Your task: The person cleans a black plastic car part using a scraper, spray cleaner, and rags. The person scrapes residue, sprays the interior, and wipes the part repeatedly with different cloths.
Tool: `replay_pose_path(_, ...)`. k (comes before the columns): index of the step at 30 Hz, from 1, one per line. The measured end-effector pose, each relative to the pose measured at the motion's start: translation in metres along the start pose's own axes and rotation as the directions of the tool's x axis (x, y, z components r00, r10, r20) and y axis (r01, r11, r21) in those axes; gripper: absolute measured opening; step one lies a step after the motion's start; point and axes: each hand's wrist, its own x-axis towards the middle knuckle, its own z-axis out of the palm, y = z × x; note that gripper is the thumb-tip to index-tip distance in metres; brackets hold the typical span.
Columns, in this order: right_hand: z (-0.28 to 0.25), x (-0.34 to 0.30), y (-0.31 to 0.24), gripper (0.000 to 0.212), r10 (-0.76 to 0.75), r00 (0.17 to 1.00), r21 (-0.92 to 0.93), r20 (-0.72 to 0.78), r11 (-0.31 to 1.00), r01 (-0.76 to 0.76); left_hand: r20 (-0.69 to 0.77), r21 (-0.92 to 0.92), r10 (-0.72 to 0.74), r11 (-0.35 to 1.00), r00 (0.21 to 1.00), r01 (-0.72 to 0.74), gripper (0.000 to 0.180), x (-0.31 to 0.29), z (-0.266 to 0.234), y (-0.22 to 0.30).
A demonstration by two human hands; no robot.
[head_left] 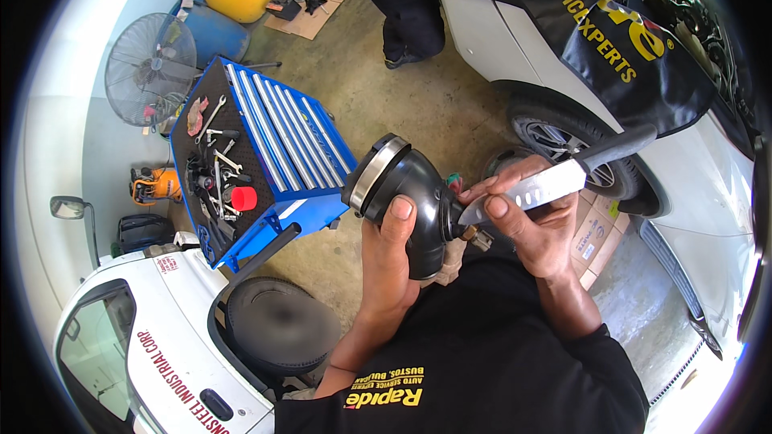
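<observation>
My left hand [384,253] is wrapped round a black, glossy, bulb-shaped part [412,186], its thumb lying along the side. A wide silver metal band [379,167] circles the part's upper left end. My right hand [537,229] pinches the blade of a knife [555,185] between thumb and fingers. The blade is pale, with a row of holes, and its dark handle points up and to the right. Its tip lies at the part's narrow right end, beside a brass-coloured fitting [476,237]. Whether the tip touches the part I cannot tell.
A blue tool cabinet [285,133] with wrenches and a red cup [243,198] on top stands to the left. A white car with a dark cover [643,88] is on the right. White truck [169,337] at lower left; a person's leg [412,32] beyond; a fan [153,64] far left.
</observation>
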Motion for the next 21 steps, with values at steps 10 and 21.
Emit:
replay_pose_path(10, 0.0, -0.008, 0.007, 0.015, 0.015, 0.992, -0.034, -0.127, 0.999, -0.019, 0.028, 0.165, -0.026, 0.986, 0.999, 0.021, 0.071, -0.002, -0.008, 0.001)
replay_pose_path(21, 0.007, -0.014, 0.014, 0.015, -0.132, 0.989, -0.072, -0.06, 0.989, 0.128, -0.006, 0.16, 0.065, 0.985, 0.998, -0.063, 0.078, -0.001, -0.01, -0.01)
